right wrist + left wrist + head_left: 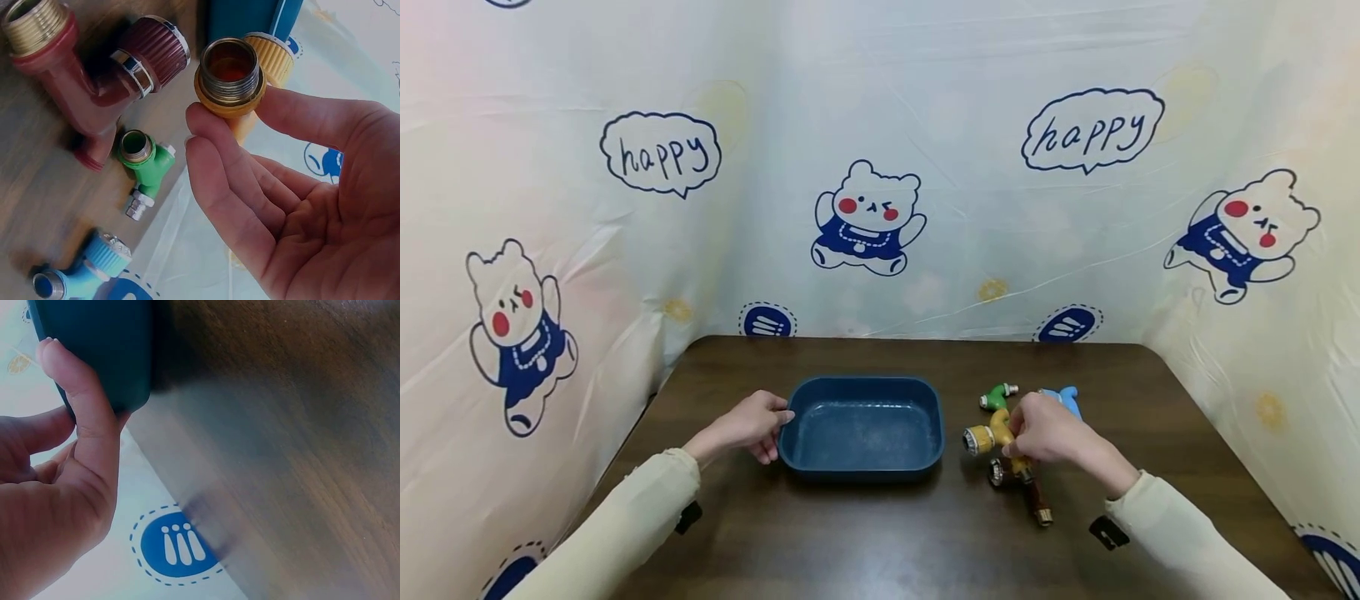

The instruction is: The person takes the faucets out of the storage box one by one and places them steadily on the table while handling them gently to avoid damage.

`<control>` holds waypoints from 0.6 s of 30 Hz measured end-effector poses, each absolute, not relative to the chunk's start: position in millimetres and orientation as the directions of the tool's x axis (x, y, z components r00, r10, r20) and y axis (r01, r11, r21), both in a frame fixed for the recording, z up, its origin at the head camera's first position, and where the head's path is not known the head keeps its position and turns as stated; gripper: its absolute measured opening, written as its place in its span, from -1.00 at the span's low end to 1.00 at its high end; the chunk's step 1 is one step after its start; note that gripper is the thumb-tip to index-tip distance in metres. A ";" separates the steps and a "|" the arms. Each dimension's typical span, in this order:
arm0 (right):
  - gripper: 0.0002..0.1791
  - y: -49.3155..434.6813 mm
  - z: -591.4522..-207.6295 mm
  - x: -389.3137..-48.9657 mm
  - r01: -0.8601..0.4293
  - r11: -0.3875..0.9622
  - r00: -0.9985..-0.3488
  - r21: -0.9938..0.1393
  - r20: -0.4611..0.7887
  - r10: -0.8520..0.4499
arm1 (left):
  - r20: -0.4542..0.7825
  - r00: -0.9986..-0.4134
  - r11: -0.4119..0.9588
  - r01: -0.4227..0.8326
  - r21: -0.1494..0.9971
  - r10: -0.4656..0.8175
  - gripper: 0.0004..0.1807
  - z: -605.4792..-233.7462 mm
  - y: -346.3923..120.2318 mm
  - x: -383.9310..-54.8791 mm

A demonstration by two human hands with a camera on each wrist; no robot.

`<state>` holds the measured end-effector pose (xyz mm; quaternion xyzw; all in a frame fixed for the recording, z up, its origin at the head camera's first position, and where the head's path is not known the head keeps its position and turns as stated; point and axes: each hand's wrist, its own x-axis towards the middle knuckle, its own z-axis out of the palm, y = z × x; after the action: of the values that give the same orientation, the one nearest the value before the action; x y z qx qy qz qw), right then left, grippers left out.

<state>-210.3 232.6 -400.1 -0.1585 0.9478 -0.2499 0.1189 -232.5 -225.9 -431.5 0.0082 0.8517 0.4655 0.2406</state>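
With thumb and fingers, my left hand (751, 423) pinches the left rim of a dark blue rectangular tray (861, 476). The left wrist view shows the thumb and fingers at the tray's side (128, 356). To the right of the tray, my right hand (1047, 427) grips a yellow tap (1001, 427) with a ribbed knob and a threaded metal end. The right wrist view shows that end of the yellow tap (230, 78) between thumb and fingers. Beneath it in the head view, a dark red tap (1037, 501) lies on the table, partly covered.
A green tap (996, 397) and a light blue tap (1067, 399) lie near the right hand, the blue one partly hidden behind it. The brown table (850, 542) has a printed curtain (970, 208) behind it and at both sides.
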 end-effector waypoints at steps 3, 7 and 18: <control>-0.77 235.1 -399.4 -210.3 -0.244 0.825 -0.923 -0.510 -0.139 -0.359 | -0.399 -0.887 0.564 -0.211 0.798 0.232 -0.59 -430.7 -225.3 -232.6; -0.76 240.4 -400.1 -207.5 -0.230 0.831 -0.926 -0.506 -0.148 -0.346 | -0.405 -0.883 0.565 -0.213 0.797 0.238 -0.60 -431.8 -224.3 -233.1; -0.75 247.8 -404.4 -204.3 -0.220 0.822 -0.923 -0.526 -0.160 -0.350 | -0.414 -0.884 0.580 -0.224 0.783 0.218 -0.57 -430.4 -225.5 -232.0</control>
<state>-204.3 247.8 -404.4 -0.1507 0.9460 -0.2579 0.1255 -232.0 -225.5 -430.4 -0.0019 0.8555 0.4582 0.2412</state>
